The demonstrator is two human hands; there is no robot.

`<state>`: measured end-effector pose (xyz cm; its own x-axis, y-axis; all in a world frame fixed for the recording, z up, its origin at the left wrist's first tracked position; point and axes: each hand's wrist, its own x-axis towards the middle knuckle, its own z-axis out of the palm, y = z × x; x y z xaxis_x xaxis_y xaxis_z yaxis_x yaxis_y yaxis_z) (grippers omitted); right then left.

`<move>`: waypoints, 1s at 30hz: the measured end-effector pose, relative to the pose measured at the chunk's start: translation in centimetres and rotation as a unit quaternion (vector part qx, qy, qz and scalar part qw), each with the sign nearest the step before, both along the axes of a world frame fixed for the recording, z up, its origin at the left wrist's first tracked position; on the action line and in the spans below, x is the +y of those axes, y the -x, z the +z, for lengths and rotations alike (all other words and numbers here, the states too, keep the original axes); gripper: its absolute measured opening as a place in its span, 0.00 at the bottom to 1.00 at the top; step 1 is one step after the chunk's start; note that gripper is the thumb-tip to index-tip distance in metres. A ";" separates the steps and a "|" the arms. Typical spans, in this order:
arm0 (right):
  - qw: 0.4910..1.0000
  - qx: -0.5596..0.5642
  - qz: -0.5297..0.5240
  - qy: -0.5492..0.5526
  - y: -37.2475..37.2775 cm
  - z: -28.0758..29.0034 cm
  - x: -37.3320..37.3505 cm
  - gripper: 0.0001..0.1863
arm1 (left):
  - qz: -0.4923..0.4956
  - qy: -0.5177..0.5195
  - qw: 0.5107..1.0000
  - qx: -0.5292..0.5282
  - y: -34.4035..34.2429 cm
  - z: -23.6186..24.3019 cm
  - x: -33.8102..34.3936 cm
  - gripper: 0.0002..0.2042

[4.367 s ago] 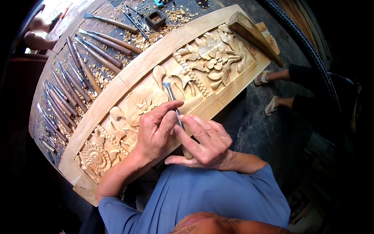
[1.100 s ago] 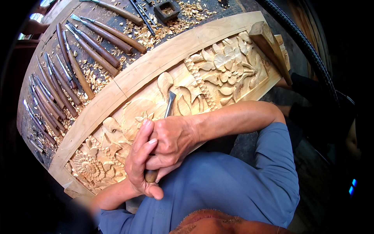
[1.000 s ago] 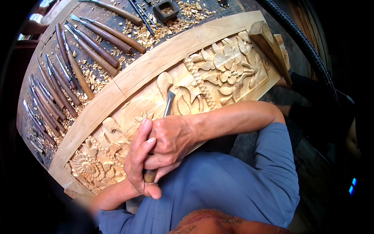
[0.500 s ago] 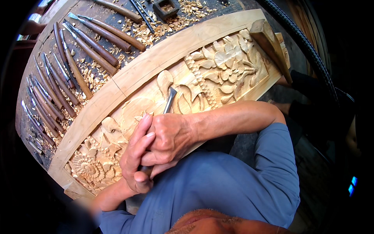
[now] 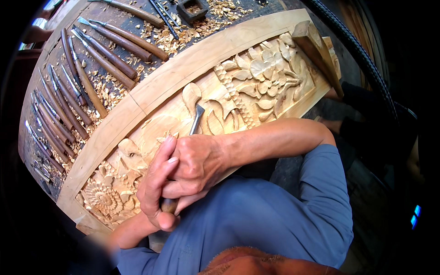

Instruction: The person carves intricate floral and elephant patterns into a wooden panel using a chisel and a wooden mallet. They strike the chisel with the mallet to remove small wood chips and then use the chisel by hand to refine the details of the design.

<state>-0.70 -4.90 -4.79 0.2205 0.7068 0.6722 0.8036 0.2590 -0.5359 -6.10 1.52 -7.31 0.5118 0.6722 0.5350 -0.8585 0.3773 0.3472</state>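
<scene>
My right hand (image 5: 197, 158) is closed in a fist around a wood chisel (image 5: 197, 120), whose steel blade sticks out past the knuckles with its flared edge on the carving. The rounded end of its wooden handle shows below the fist. My left hand (image 5: 156, 185) is pressed against the right one, its fingers close together along the handle and its thumb by the handle's end. Under both hands lies a curved wooden panel (image 5: 172, 75), carved in relief with flowers, leaves and a beaded band. Smooth, less detailed wood surrounds the blade. The hands hide part of the panel.
Several chisels and gouges with wooden handles (image 5: 110, 59) lie on the dark bench among wood shavings (image 5: 120, 97). A dark square box (image 5: 192, 11) stands at the back. A wooden wedge-shaped piece (image 5: 316, 55) lies across the panel's right end. A black braided cable (image 5: 357, 50) hangs at upper right.
The chisel's blade has shifted slightly left and down the panel, with both hands moving along. More of the handle's end shows between my hands.
</scene>
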 end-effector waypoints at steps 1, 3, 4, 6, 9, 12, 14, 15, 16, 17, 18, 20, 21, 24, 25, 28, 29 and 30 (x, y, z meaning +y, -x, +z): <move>1.000 -0.002 -0.003 0.001 0.0 0.0 -0.1 0.20 | -0.003 0.000 1.000 0.001 0.0 -0.1 0.1 0.08; 1.000 -0.001 -0.006 0.006 0.0 -0.1 0.0 0.20 | -0.081 -0.081 0.991 0.075 1.0 0.8 2.1 0.08; 1.000 0.000 -0.009 0.006 0.0 -0.2 0.0 0.20 | -0.114 -0.126 0.979 0.112 1.4 1.2 3.1 0.08; 1.000 -0.002 -0.011 0.008 0.1 -0.2 0.0 0.20 | -0.169 -0.208 0.947 0.180 2.0 2.2 5.1 0.08; 1.000 -0.004 -0.017 0.011 0.1 -0.2 0.1 0.20 | -0.221 -0.286 0.901 0.240 2.4 3.2 7.1 0.08; 1.000 -0.003 -0.024 0.017 0.0 -0.2 0.1 0.19 | -0.246 -0.334 0.868 0.273 2.9 3.8 8.5 0.08; 0.999 -0.005 -0.027 0.022 -0.1 -0.4 0.1 0.19 | -0.252 -0.347 0.858 0.282 3.0 3.9 8.9 0.07; 0.999 -0.006 -0.031 0.026 -0.2 -0.5 0.0 0.19 | -0.253 -0.350 0.856 0.285 3.0 3.9 9.0 0.07; 0.999 -0.006 -0.034 0.027 -0.4 -0.6 0.0 0.19 | -0.252 -0.354 0.853 0.289 3.0 3.9 9.0 0.07; 0.999 -0.008 -0.039 0.031 -0.3 -0.7 0.1 0.19 | -0.251 -0.359 0.851 0.290 3.0 3.9 9.2 0.07; 0.999 -0.009 -0.040 0.034 -0.4 -0.9 0.0 0.19 | -0.252 -0.360 0.849 0.293 3.0 3.9 9.2 0.07; 0.998 -0.012 -0.049 0.038 -0.3 -0.9 0.0 0.19 | -0.252 -0.360 0.850 0.290 3.0 3.8 9.3 0.07; 0.997 -0.017 -0.057 0.043 -0.3 -0.9 0.0 0.19 | -0.250 -0.361 0.851 0.289 3.0 3.7 9.3 0.07; 0.995 -0.026 -0.080 0.047 0.1 -0.8 -0.2 0.19 | -0.244 -0.348 0.862 0.277 3.0 3.8 9.1 0.07; 0.995 -0.026 -0.084 0.050 0.4 -0.5 -0.1 0.19 | -0.240 -0.342 0.867 0.271 3.0 3.7 9.0 0.07; 0.998 -0.036 -0.058 0.018 0.2 0.0 -0.2 0.21 | -0.208 -0.285 0.907 0.228 2.9 3.1 7.5 0.06; 0.998 -0.032 -0.054 0.013 0.2 0.2 -0.3 0.21 | -0.186 -0.246 0.930 0.202 2.8 2.8 6.6 0.06; 0.999 -0.027 -0.044 0.007 0.2 0.3 -0.4 0.21 | -0.156 -0.200 0.953 0.166 2.6 2.3 5.4 0.06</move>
